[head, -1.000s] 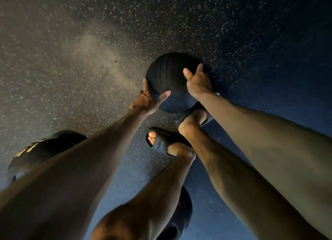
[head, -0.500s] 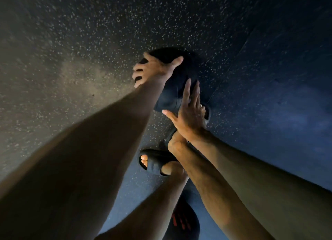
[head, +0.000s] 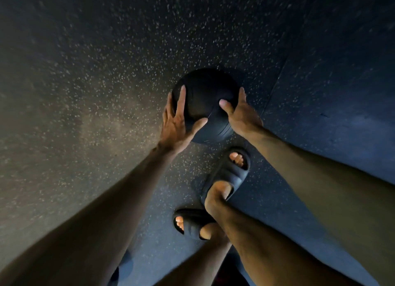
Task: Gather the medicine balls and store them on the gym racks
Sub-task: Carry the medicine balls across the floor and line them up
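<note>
You are gathering, not yet storing: you are bending over the one medicine ball in plain sight and taking it between both hands. Your left hand is pressing its left side with fingers spread and nearly straight, the thumb reaching across the near face. Your right hand is pressing the right side, thumb laid on the front, the other fingers mostly hidden behind the curve. So the grip is a two-palm squeeze on the ball, fingers apart rather than curled shut. The ball is sitting low in front of your feet, at the floor or barely off it; I cannot tell which.

The next move, I judge, is calling for a straight lift. The ball is looking heavy, so you are needing firm inward pressure and hands set a little lower, then a carry to a rack, none of which is showing here. Your right sandal is standing just near of the ball, and the left sandal further back. Open toes are lying under any drop.

The floor is dark speckled rubber matting, with a seam running past the ball's right side. The light is dim, glowing warmer at left and bluer at right. A dark rounded shape is showing at the bottom edge, too hidden to name.
</note>
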